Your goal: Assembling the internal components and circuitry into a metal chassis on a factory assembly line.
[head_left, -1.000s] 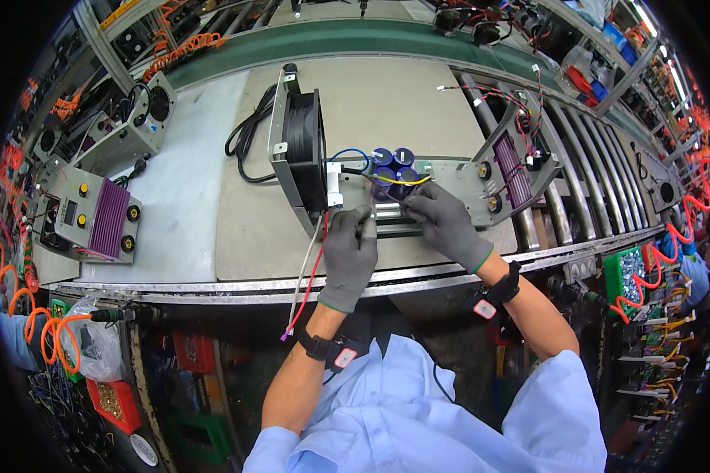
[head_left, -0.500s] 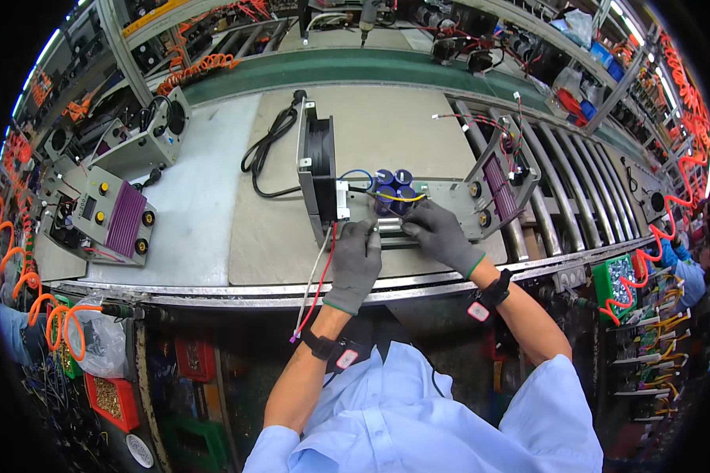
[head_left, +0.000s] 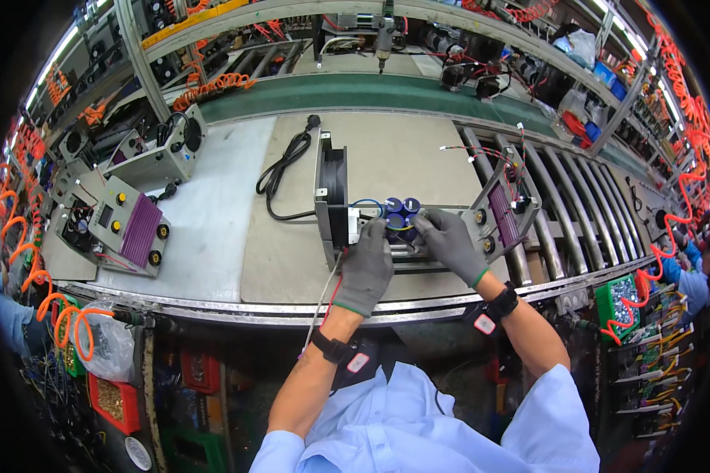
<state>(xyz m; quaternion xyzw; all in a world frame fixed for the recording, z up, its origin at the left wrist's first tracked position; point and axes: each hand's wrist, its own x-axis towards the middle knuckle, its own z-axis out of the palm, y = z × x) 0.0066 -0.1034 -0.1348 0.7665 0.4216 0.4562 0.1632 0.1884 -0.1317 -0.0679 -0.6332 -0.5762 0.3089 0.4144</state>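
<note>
An open metal chassis point(head_left: 442, 209) lies in front of me, with a black fan point(head_left: 337, 193) upright at its left end and a purple finned panel point(head_left: 497, 203) at its right. Between them stand several dark blue cylindrical capacitors point(head_left: 394, 206). A yellow wire point(head_left: 401, 229) curves across their near side, between my fingertips. My left hand point(head_left: 368, 272), in a grey glove, is closed beside a white block point(head_left: 355, 224); what its fingers pinch is hidden. My right hand point(head_left: 454, 246), also gloved, pinches at the yellow wire's right end. A blue wire point(head_left: 367, 202) loops left of the capacitors.
A black power cord point(head_left: 274, 177) lies behind the fan. Two partly built units, one with a purple cover point(head_left: 138, 229) and one grey point(head_left: 162, 154), stand at left. Metal rollers point(head_left: 576, 209) run to the right. A power screwdriver point(head_left: 383, 43) hangs beyond the green belt point(head_left: 315, 96).
Both hands have moved up to the capacitors. The yellow wire, which stretched right above my right hand, now bends in front of the capacitors. The whole view has shifted slightly.
</note>
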